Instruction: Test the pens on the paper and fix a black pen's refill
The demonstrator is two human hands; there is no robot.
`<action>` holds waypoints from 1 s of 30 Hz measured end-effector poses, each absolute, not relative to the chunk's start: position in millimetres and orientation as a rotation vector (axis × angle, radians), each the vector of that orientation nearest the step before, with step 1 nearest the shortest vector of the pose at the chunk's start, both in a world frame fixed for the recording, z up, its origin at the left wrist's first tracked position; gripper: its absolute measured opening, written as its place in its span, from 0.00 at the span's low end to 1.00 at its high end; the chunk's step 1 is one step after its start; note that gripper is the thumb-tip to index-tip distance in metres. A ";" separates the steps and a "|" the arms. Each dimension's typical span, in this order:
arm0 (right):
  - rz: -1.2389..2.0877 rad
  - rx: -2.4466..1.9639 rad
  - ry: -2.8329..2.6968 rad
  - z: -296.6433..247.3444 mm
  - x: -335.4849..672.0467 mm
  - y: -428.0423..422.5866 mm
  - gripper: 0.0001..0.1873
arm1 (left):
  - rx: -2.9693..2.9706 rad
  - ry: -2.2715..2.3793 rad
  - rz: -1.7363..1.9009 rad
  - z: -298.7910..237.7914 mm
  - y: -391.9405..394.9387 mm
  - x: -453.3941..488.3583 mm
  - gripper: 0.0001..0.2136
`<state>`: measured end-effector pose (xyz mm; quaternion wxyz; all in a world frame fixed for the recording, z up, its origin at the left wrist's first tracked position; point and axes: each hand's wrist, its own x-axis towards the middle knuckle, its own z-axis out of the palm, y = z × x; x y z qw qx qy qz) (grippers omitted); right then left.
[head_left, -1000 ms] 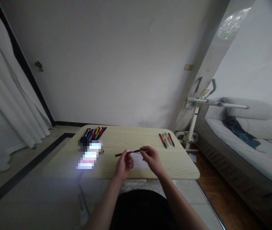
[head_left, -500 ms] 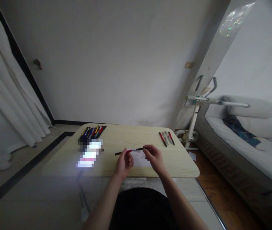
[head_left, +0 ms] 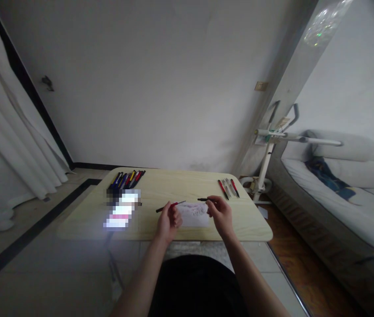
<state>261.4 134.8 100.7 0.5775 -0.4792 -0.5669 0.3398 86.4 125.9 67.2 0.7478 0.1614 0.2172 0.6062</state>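
While I am gripping the red pen [head_left: 170, 205] in my left hand [head_left: 169, 222] and pinching its black cap [head_left: 202, 199] in my right hand [head_left: 220, 214], the bare tip is risking a smear on the paper [head_left: 194, 215].

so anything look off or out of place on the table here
Only the red pen in the left hand: it is in two parts, its black cap held apart in the right hand. The pen groups lie tidy.

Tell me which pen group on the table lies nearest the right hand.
The small group at the far right corner, close beyond the right hand; the bigger bunch lies far left.
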 end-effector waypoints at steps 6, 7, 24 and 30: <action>0.484 -1.315 -1.500 73.8 279.7 141.0 0.10 | 0.342 0.410 1.317 66.1 126.4 83.9 0.14; 0.445 -1.336 -1.543 70.1 281.4 141.4 0.09 | 0.348 0.413 1.318 66.2 126.2 84.3 0.14; -0.009 -1.568 -1.994 59.5 254.8 132.8 0.06 | 0.443 0.541 1.314 69.5 124.3 89.5 0.15; 0.017 -1.617 -2.043 59.8 255.6 132.2 0.10 | 0.461 0.531 1.308 69.5 123.2 90.1 0.15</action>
